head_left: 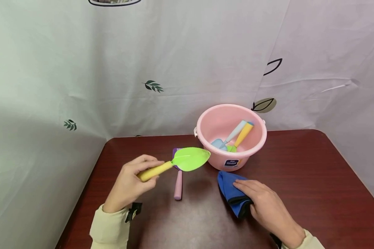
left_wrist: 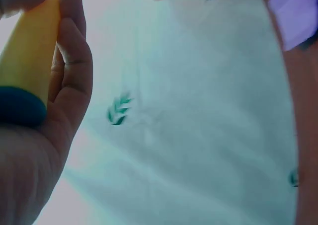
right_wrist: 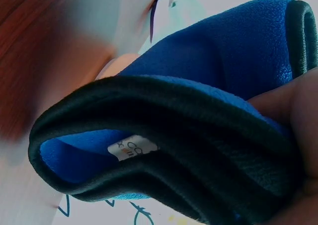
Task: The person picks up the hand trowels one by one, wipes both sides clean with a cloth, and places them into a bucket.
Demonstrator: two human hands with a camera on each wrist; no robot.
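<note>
The left hand (head_left: pixel 135 178) grips a leaf-shaped lime-green trowel (head_left: pixel 191 159) by its smooth yellow handle (head_left: pixel 156 171); the right hand (head_left: pixel 265 202) holds a folded, black-edged, fleecy blue cloth (head_left: pixel 232 186). Beyond both grips, a round pink bucket (head_left: pixel 219 160) stands on a glossy reddish-brown table (head_left: pixel 314 173) before creased, leaf-printed pale fabric (head_left: pixel 190 41).

Table (head_left: pixel 299 173): curtain (head_left: pixel 174 45) behind its far edge and along its left.
Bucket (head_left: pixel 219 161): at the table's far edge, slightly right of middle.
In the bucket: scoop (head_left: pixel 236 131) left, spade (head_left: pixel 245 133) beside it, handles toward far right.
Shovel (head_left: pixel 178 185): on the table, left of the bucket, handle toward near.
Trowel (head_left: pixel 188 159): in the left hand (head_left: pixel 132 178), blade rightward, before the shovel's head.
Cloth (head_left: pixel 230 186): near side of the bucket, in the right hand (head_left: pixel 265 200).
</note>
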